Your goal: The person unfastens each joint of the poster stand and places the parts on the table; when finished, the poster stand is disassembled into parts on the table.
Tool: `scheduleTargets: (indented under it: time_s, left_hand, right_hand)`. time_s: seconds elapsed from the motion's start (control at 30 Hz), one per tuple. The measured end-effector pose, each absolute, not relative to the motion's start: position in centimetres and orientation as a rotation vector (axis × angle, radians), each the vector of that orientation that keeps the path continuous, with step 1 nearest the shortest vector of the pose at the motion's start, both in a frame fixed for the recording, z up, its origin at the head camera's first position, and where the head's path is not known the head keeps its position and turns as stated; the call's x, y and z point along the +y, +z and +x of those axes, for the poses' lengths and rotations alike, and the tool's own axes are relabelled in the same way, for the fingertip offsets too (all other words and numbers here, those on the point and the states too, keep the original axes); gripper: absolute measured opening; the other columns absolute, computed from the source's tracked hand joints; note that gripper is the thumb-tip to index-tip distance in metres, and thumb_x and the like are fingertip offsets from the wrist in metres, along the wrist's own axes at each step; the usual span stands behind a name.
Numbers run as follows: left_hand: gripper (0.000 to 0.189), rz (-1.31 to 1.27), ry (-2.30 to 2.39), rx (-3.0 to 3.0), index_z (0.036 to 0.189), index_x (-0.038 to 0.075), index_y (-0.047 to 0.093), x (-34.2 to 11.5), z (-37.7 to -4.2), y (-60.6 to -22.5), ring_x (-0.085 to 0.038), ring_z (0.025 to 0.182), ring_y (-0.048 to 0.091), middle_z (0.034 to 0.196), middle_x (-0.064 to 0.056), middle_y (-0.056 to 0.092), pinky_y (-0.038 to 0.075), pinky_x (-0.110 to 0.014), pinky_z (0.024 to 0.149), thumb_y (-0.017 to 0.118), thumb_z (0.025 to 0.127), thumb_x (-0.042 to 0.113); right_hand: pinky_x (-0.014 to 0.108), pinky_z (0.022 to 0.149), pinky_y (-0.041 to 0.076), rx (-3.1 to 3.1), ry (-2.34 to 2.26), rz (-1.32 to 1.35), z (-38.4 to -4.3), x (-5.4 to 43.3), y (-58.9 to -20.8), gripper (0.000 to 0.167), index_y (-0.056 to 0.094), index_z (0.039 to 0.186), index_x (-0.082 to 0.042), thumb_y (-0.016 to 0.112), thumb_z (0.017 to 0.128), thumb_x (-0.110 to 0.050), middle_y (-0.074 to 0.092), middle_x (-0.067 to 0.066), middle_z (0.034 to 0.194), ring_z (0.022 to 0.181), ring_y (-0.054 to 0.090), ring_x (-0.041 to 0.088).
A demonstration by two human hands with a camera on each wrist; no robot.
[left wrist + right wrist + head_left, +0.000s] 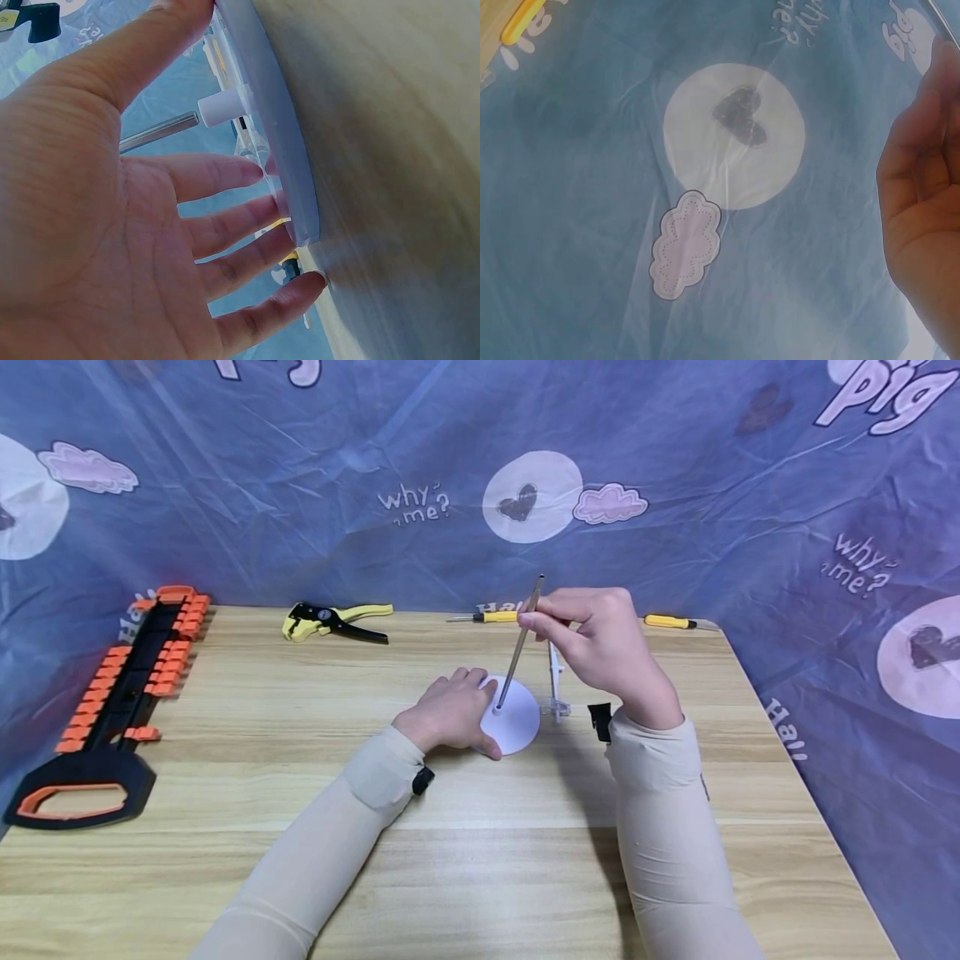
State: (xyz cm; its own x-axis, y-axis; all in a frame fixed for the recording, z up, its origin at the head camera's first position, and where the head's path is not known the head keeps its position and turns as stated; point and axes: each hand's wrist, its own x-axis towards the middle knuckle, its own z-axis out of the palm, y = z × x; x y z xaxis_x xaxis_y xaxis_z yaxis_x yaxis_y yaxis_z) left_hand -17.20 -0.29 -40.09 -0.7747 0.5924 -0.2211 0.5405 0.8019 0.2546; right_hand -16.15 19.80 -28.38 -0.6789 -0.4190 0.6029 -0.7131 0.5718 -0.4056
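A white round disc (519, 727) with a short raised stub (221, 109) at its middle sits on the table. My left hand (453, 710) holds the disc by its rim, the thumb on the near side and the fingers on the far side. Above it, my right hand (600, 631) pinches a thin metal rod (519, 647) near its upper part. The rod slants down to the left, its lower end right at the stub's tip. In the right wrist view, only part of the right hand (922, 187) shows, at the right edge.
Just right of the disc lies a clear plastic piece (556, 710) with a white strip. Yellow-and-black wire strippers (330, 621) and two yellow-handled screwdrivers (501, 617) lie along the back edge. A black-and-orange rack (123, 702) with a handle lies at left. Printed cloth (300, 502) hangs behind.
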Motion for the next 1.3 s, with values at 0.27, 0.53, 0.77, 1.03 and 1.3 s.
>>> scheduleTargets:
  time_s: [0.27,0.53,0.77,1.03,1.3]
  left_hand:
    - [0.117,0.870,0.253,2.703,0.161,0.006,0.043,-0.3,-17.2,-40.1,-0.032,0.141,0.046,0.163,-0.015,0.043,0.046,-0.053,0.111,0.090,0.072,0.067]
    - [0.118,0.871,0.245,2.704,0.161,0.005,0.043,-0.3,-17.2,-40.2,-0.033,0.144,0.044,0.165,-0.016,0.041,0.045,-0.054,0.113,0.090,0.073,0.067]
    - [0.117,0.868,0.216,2.699,0.162,0.006,0.042,-0.3,-17.2,-40.3,-0.033,0.144,0.045,0.165,-0.015,0.041,0.045,-0.053,0.113,0.088,0.074,0.069]
    - [0.117,0.859,0.213,2.694,0.162,0.006,0.041,-0.3,-17.2,-40.3,-0.034,0.146,0.043,0.166,-0.016,0.040,0.044,-0.054,0.115,0.088,0.075,0.068]
    - [0.117,0.863,0.219,2.693,0.163,0.006,0.040,-0.3,-17.2,-40.3,-0.033,0.145,0.043,0.166,-0.016,0.039,0.044,-0.054,0.114,0.088,0.075,0.068]
  right_hand:
    - [0.017,0.059,0.041,-2.365,0.912,0.878,-16.2,20.1,-28.4,0.011,0.083,0.088,-0.010,0.078,0.098,-0.011,0.071,-0.003,0.071,0.062,0.060,0.004]
    - [0.015,0.059,0.045,-2.331,0.990,0.778,-15.9,20.9,-28.0,0.008,0.084,0.091,-0.007,0.078,0.097,-0.009,0.076,0.001,0.077,0.062,0.062,0.007]
    - [0.015,0.063,0.047,-2.319,1.050,0.650,-15.8,22.0,-27.6,0.008,0.085,0.091,-0.008,0.079,0.096,-0.007,0.074,0.002,0.075,0.064,0.062,-0.001]
    - [0.017,0.063,0.049,-2.282,1.139,0.552,-15.5,23.0,-27.1,0.009,0.085,0.091,-0.007,0.078,0.097,-0.010,0.069,-0.019,0.072,0.063,0.064,0.000]
    - [0.018,0.063,0.048,-2.287,1.164,0.536,-15.5,23.2,-26.9,0.010,0.084,0.092,-0.008,0.078,0.098,-0.012,0.067,-0.020,0.070,0.063,0.063,0.001]
